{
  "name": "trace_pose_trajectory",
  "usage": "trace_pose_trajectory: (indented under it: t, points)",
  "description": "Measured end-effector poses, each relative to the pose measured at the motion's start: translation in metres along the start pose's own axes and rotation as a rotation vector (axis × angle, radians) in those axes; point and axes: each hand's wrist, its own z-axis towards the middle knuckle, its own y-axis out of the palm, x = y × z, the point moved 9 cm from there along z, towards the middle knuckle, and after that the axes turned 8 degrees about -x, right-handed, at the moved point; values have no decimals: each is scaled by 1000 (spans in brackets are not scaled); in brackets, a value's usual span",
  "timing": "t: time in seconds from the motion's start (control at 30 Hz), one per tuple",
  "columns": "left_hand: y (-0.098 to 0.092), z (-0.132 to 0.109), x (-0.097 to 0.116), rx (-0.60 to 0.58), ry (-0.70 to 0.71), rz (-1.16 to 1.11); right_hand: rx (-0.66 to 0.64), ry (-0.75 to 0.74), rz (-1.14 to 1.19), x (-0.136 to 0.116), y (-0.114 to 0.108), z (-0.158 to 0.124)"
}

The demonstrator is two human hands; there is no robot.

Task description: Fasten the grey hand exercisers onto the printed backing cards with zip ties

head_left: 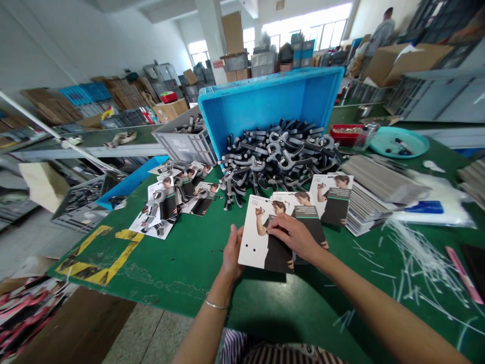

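Fingers [276, 223] of the right hand [294, 235] lie flat together on a printed card [254, 241], white and rectangular with two punched holes. The left hand [232, 251] grips its left edge. The card rests on the green surface [189, 258], just in front of a heap of grey-handled grip trainers [276, 156].

A large hall is lit by daylight from wide windows [306, 28] set in the far wall. A white wall [76, 40] is seen on the left and a white pillar [208, 25] far in the middle. A green table [182, 263] is placed near, with grey floor [34, 237] to its left. Cardboard boxes [401, 60] are stacked far right, and blue crates [85, 93] far left.
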Motion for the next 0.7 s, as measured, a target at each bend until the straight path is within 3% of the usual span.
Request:
trace_pose_trajectory:
  t: [0.07,0.2,0.3,0.37,0.47,0.53,0.63,0.7]
  points:
    - [11,-5,3,-90,-77,73,11,78,176,12,-1,-1]
    - [12,-3,7,-76,-135,233,81,163,473,22,-6,-7]
    - [6,4,4,-69,-122,215,262,159,530,18,-22,-27]
    - [-2,7,-1,-61,-152,215,399,184,501,24,-38,-58]
    - [-14,8,-3,-55,-193,260,518,308,263,51,-72,-130]
    - [-13,12,1,-91,-197,321,507,486,-46,83,-102,-183]
    - [2,24,7,-156,-191,399,501,780,-478,131,-158,-254]
    - [15,36,5,-189,-207,408,462,903,-614,157,-186,-279]
